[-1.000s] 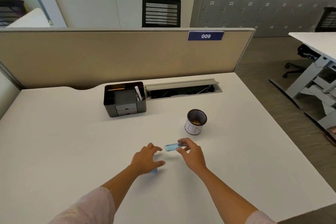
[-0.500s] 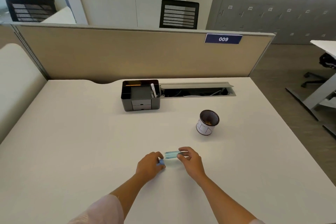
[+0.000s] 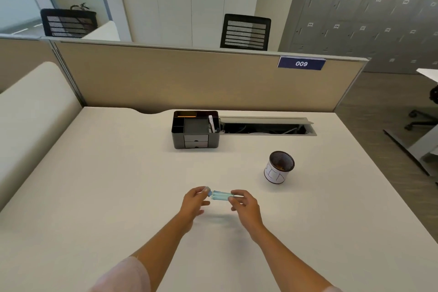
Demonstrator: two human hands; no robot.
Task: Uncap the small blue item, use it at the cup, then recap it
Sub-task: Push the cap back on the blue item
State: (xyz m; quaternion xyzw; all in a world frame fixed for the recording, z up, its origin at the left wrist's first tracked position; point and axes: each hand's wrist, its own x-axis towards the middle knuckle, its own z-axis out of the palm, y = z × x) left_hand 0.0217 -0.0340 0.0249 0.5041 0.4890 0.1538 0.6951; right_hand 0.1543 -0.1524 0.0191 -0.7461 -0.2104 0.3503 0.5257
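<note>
A small translucent blue tube (image 3: 221, 195) lies level between my two hands, lifted a little above the white desk (image 3: 118, 185). My right hand (image 3: 244, 204) pinches its right end. My left hand (image 3: 193, 202) holds a small blue cap (image 3: 207, 189) at the tube's left end; whether the cap is fully seated I cannot tell. The cup (image 3: 278, 170), a dark mesh pot wrapped in white paper, stands apart from my hands to the right and farther back, with something brownish inside.
A black desk organiser (image 3: 195, 132) with small drawers stands at the back centre. Beside it an open cable tray (image 3: 265, 127) is set into the desk. A beige partition (image 3: 189, 78) closes the far edge. The desk's right edge drops to the floor.
My left hand picked the cap off the desk and brought it up against the tube's left end. Both hands rose slightly with the tube, and the camera tilted up.
</note>
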